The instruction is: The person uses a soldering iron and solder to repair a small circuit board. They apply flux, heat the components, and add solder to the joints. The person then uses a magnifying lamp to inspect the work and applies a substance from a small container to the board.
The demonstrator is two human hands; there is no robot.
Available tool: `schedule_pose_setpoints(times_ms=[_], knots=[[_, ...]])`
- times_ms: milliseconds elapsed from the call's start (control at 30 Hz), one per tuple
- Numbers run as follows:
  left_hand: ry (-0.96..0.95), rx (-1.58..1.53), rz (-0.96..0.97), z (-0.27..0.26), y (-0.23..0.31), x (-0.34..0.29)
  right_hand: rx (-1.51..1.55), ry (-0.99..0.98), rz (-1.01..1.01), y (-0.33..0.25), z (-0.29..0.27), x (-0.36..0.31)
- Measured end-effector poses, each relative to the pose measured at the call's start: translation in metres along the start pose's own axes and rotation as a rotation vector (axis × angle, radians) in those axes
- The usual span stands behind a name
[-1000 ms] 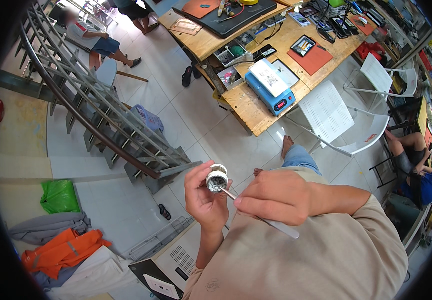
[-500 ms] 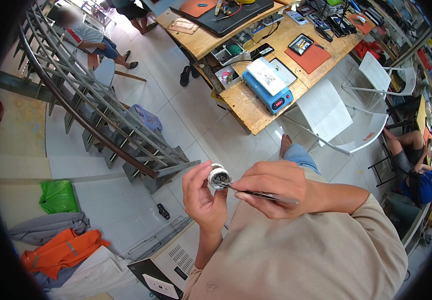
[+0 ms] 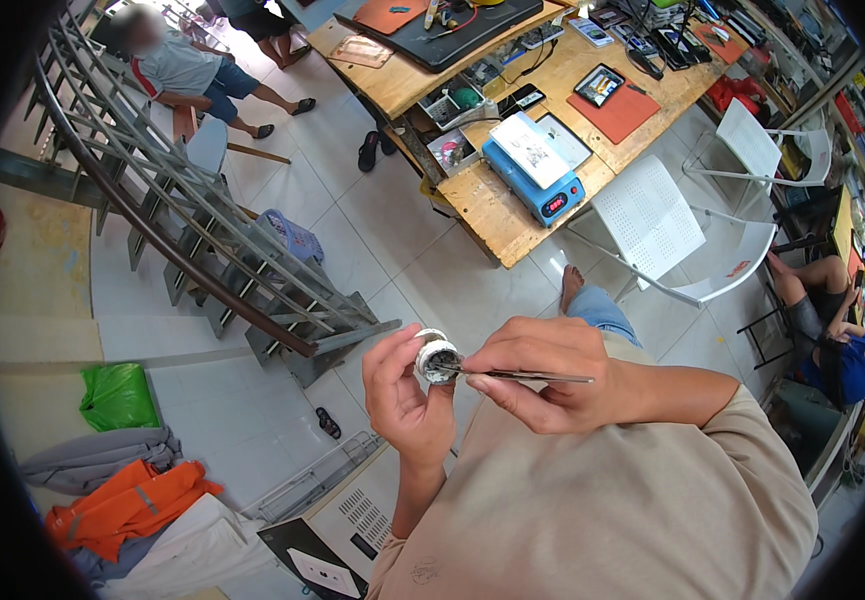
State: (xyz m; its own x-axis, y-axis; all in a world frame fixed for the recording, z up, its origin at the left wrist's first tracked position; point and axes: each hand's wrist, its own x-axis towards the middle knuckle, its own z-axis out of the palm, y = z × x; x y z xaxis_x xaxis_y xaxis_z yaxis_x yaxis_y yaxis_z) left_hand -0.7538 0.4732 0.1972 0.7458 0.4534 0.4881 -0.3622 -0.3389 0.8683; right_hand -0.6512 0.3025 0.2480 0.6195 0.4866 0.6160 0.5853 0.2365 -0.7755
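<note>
In front of my chest, my left hand [image 3: 399, 405] grips a small round white jar [image 3: 433, 343] between fingers and thumb. Its mouth is tilted toward my right hand, and dark grey stuff coats the inside. My right hand [image 3: 557, 365] is closed around a thin metal tool that looks like tweezers [image 3: 552, 377]. The tip reaches into the jar's mouth, while the other end sticks out past my fingers to the right. What the tip touches inside is too small to make out.
Ahead stands a wooden workbench [image 3: 497, 235] with a blue heating device [image 3: 542, 195], an orange mat [image 3: 620, 118] and phones. White folding chairs [image 3: 652, 215] flank it. A metal staircase [image 3: 187, 265] rises on the left. One person [image 3: 187, 75] sits beyond it, another [image 3: 842, 350] at right.
The tweezers have turned slightly in my right hand and lie more level, their tip still in the jar. My left hand has barely moved. The seated person at far left has stretched out a leg.
</note>
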Motion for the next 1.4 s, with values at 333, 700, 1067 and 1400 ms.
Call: schedule_pose_setpoints(times_ms=[333,700,1067,1400], knots=[[0.009,0.016,-0.004,0.0008,0.0004,0.0013,0.013,0.008,0.017,-0.0004,0.0006,0.0007],[-0.001,0.03,0.016,0.0018,0.0016,0.0042,-0.021,0.009,-0.003,-0.0012,0.0002,0.0044],[-0.009,0.047,0.026,0.0036,0.0008,0.0051,-0.034,0.012,-0.056,0.0021,-0.001,0.0047],[-0.009,0.03,0.009,0.0049,0.0024,0.0056,-0.053,-0.009,-0.108,0.0048,-0.0027,0.004]])
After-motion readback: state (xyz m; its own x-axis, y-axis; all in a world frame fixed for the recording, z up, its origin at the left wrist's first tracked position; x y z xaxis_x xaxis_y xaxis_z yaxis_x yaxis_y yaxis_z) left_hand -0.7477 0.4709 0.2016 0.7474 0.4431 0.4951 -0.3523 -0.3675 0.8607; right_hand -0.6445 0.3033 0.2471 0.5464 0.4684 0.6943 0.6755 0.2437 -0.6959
